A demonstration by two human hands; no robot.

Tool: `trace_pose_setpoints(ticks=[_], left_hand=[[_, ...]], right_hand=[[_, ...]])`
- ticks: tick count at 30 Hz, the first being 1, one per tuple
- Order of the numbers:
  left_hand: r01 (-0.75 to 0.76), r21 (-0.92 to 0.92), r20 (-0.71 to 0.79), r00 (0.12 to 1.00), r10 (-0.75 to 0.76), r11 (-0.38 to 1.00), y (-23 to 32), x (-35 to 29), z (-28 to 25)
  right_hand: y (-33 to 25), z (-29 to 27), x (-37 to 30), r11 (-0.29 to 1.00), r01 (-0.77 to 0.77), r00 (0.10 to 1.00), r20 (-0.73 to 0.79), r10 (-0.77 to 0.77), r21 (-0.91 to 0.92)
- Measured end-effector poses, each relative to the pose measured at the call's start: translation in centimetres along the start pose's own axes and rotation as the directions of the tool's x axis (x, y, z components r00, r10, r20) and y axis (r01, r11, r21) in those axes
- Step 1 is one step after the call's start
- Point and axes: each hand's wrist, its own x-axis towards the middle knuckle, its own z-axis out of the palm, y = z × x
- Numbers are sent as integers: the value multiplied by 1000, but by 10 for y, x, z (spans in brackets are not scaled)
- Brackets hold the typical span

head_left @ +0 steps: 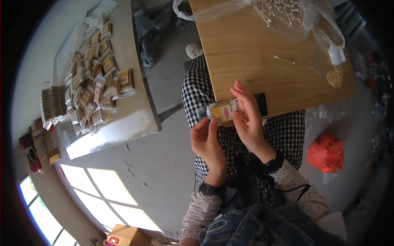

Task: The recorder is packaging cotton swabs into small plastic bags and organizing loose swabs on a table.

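Note:
Over my lap, at the near edge of the wooden table, I hold a small clear pack of cotton swabs (223, 113) with a yellow and white label. My left hand (208, 144) has its thumb and fingers closed on the pack's left end. On the other end, the thumb of my right hand (251, 123) presses the pack, and its long fingers extend behind it. A flat black object (261, 104) shows just beyond my right hand; its kind is unclear. One loose cotton swab (285, 60) lies on the wooden table (242, 53).
A clear bag of loose cotton swabs (287, 12) lies at the table's far side, near yellow labels (335, 77). On the left, many filled swab packs (92, 82) are heaped on a pale table (127, 110). A red bag (327, 151) sits at right, a cardboard box (128, 235) lower left.

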Motion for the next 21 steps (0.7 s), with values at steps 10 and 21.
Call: trace_pose_setpoints(ticks=[10, 21], left_hand=[[-40, 60, -5, 999, 41, 997, -2, -2, -1], [-44, 22, 16, 999, 43, 999, 11, 5, 5]], right_hand=[[-1, 1, 0, 998, 28, 1000, 2, -28, -60], [-2, -5, 4, 898, -16, 980, -171, 101, 440]])
